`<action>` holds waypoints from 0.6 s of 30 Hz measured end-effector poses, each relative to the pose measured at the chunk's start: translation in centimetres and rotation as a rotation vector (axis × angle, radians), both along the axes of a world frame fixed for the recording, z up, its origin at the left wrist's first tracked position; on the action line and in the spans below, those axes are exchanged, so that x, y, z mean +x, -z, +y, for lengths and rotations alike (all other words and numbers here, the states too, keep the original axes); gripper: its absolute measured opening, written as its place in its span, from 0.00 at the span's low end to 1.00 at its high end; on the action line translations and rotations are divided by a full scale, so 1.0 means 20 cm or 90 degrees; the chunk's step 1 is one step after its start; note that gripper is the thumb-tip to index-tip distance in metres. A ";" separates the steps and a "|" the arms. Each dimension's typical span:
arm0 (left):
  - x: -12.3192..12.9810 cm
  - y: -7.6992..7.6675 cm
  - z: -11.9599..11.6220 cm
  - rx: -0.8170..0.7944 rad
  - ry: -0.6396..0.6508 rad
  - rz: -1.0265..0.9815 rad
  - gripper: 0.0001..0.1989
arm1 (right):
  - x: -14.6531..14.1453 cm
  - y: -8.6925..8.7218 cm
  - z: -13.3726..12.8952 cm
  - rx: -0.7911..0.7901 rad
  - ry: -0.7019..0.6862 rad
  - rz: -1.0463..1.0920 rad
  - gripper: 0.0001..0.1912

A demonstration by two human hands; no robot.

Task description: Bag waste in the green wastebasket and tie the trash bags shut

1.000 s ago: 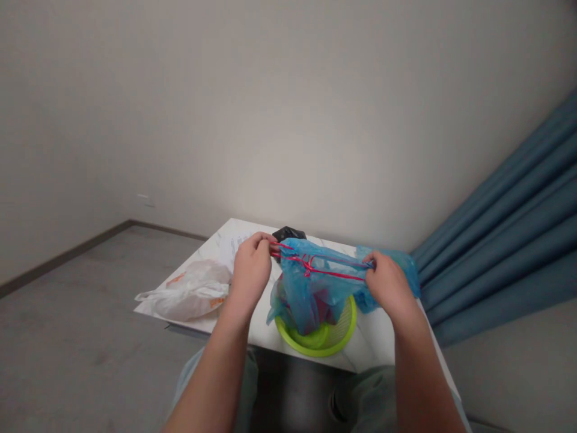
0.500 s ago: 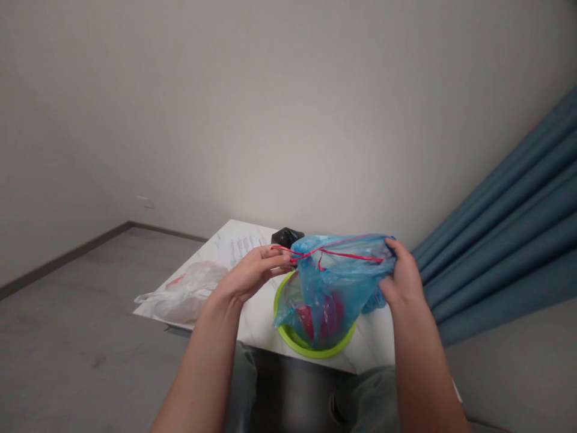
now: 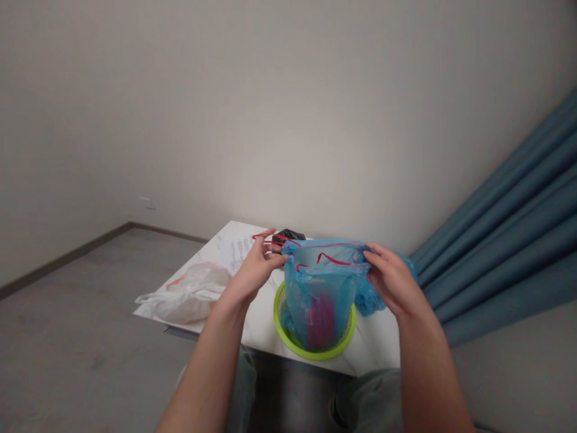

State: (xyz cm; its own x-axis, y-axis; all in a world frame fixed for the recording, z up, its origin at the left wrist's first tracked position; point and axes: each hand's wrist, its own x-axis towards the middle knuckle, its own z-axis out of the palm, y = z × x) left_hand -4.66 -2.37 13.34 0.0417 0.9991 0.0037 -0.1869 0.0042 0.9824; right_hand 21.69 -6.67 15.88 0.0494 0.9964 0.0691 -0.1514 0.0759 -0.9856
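Observation:
A translucent blue plastic drawstring bag (image 3: 322,288) hangs between my hands, its mouth spread apart and its lower part down in a lime-green basket (image 3: 288,346). Something magenta shows through the film near the bottom; its kind is unclear. My left hand (image 3: 260,264) pinches the bag's left rim, with a loop of the red drawstring (image 3: 334,260) stretched around its fingers. On the other side my right hand (image 3: 390,273) grips the right rim between thumb and fingers. More red string lies slack across the opening.
The basket stands on a small white marbled table (image 3: 256,325). A white plastic bag (image 3: 193,294) and a printed sheet (image 3: 238,251) lie to the left. Behind are a black bag (image 3: 288,236) and crumpled blue plastic (image 3: 369,299) at the right. A blue curtain (image 3: 509,234) hangs at right.
The bag's mouth has opened wider and its body now hangs straighter inside the basket. My right hand has moved slightly left and down; my left hand has shifted a little left with the string.

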 end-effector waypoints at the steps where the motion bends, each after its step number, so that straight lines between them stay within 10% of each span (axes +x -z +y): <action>1: 0.02 0.02 0.00 -0.019 0.006 0.064 0.27 | -0.02 -0.01 0.00 -0.003 0.002 0.046 0.10; 6: 0.12 0.10 0.00 -0.047 0.046 0.141 0.28 | -0.07 -0.03 -0.02 0.003 0.053 0.093 0.05; 11: 0.20 0.17 0.00 0.107 0.055 0.243 0.29 | -0.04 -0.04 -0.02 0.050 0.248 -0.306 0.11; 15: 0.16 0.10 -0.03 0.232 0.094 0.302 0.16 | 0.08 -0.01 0.02 0.094 0.484 -0.466 0.12; 18: 0.09 0.01 -0.08 0.279 0.173 0.228 0.04 | 0.16 0.05 0.07 0.081 0.515 -0.290 0.08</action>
State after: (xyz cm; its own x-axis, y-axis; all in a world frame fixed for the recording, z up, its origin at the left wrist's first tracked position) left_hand -2.93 -3.88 13.14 0.3680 0.8615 0.3499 0.1053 -0.4124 0.9049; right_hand 24.92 -5.37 14.87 0.6650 0.6550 0.3589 0.3931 0.1016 -0.9139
